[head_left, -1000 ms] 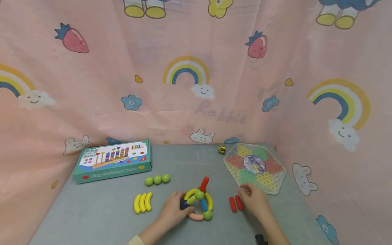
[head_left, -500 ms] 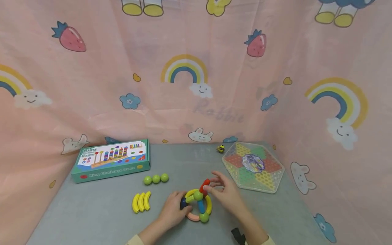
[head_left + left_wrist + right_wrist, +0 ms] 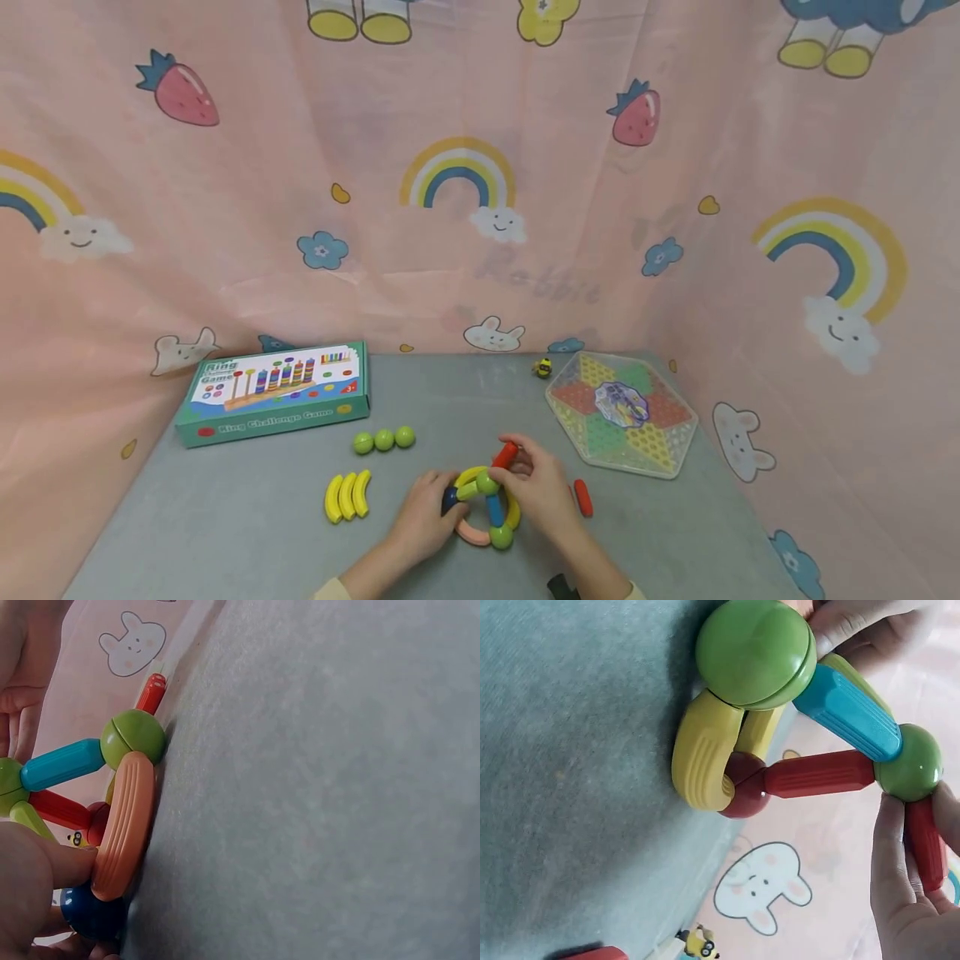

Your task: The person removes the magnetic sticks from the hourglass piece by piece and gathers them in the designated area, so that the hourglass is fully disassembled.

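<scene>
My left hand (image 3: 423, 517) is gripping the stick-and-ball frame (image 3: 494, 510) at its left corner, the fingers curling round a dark blue ball (image 3: 94, 911), and my thumb is resting against the peach curved piece (image 3: 126, 825) that is running along the frame's near side. My right hand (image 3: 543, 496) is pinching a red stick (image 3: 927, 844), one end of which is meeting the top green ball (image 3: 913, 761). The whole frame is sitting between the left and right edges of the grey counter (image 3: 247, 517), and a dark red ball (image 3: 746, 787) is forming its far corner. Just right of my right hand a loose red stick (image 3: 583, 497) is lying; over towards the left edge three yellow curved pieces (image 3: 347, 497) are lying side by side. Beyond those, three green balls (image 3: 384, 440) are standing in a row. A hexagonal game board (image 3: 622, 442) is lying near the far right corner, a green game box (image 3: 273, 423) is filling the far left corner, and a small black-and-yellow toy (image 3: 543, 367) is standing near the far edge, where a pink curtain (image 3: 420, 308) is hanging
</scene>
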{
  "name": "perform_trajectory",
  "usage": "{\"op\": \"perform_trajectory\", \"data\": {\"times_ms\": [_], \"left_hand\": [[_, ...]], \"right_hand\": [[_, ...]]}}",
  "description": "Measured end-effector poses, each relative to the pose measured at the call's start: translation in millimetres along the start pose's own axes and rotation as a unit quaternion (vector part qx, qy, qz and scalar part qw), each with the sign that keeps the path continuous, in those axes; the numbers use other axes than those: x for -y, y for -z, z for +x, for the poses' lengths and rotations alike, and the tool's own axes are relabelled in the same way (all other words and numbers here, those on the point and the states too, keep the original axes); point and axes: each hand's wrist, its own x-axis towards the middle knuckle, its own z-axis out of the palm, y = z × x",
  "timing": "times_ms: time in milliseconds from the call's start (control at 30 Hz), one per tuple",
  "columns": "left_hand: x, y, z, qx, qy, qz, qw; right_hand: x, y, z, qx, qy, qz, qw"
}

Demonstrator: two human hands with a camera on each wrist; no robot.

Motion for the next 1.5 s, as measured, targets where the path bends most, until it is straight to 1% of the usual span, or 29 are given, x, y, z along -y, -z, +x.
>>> {"op": "perform_trajectory", "data": {"times_ms": [167,300,367,433,533,600,700,767,900,967,1000,1067,1200,1333,1500], "left_hand": [[-0.1,-0.4,-0.6,-0.001,0.001,0.005,1.0000],[-0.8,-1.5,0.0,-0.008,-0.002,0.010,0.9999],[-1.1,-1.6,0.6,-0.008,-0.005,0.006,0.9999],[-0.8,-1.5,1.2,-0.012,-0.008,-0.002,0.9999],[0.9,-1.8,1.5,-0.031,-0.005,-0.026,0.9992],[2.2,-2.1,1.0,-0.048,-0.002,-0.035,0.9982],[4.1,-2.8,0.1,-0.068,-0.003,-0.031,0.9972],[4.8,-3.0,-0.1,-0.072,-0.010,-0.017,0.9972],[4.1,-3.2,0.7,-0.069,-0.020,-0.011,0.9973],[3.5,-3.2,1.5,-0.065,-0.015,-0.013,0.9977],[3.4,-3.3,1.9,-0.062,-0.011,-0.015,0.9979],[3.4,-3.0,2.8,-0.057,-0.004,-0.017,0.9982],[4.9,-3.3,3.5,-0.055,-0.001,-0.016,0.9984],[5.2,-3.4,2.6,-0.058,-0.012,-0.012,0.9982],[4.0,-2.7,2.0,-0.055,-0.023,-0.006,0.9982]], "right_hand": [[1.2,-0.9,-0.8,-0.013,-0.010,-0.032,0.999],[0.2,0.1,-0.8,-0.027,0.002,-0.054,0.998],[-1.3,1.0,-1.2,-0.034,0.006,-0.057,0.998],[-3.3,2.6,-1.5,-0.038,0.001,-0.053,0.998],[-7.3,7.2,-2.1,-0.039,-0.019,-0.038,0.998],[-10.5,12.0,-1.9,-0.040,-0.038,-0.038,0.998],[-18.4,21.7,-2.3,-0.042,-0.064,-0.045,0.996],[-25.2,29.9,-3.2,-0.048,-0.081,-0.058,0.994],[-41.4,49.8,-6.2,-0.070,-0.088,-0.114,0.987],[-50.1,60.7,-7.2,-0.073,-0.085,-0.137,0.984],[-54.5,66.1,-7.6,-0.073,-0.086,-0.148,0.983],[-62.5,75.9,-7.7,-0.065,-0.099,-0.159,0.980],[-76.5,89.8,-6.6,-0.033,-0.132,-0.184,0.973],[-85.6,95.3,-4.1,-0.007,-0.147,-0.205,0.968],[-89.3,97.7,-2.4,-0.002,-0.158,-0.213,0.964]]}}
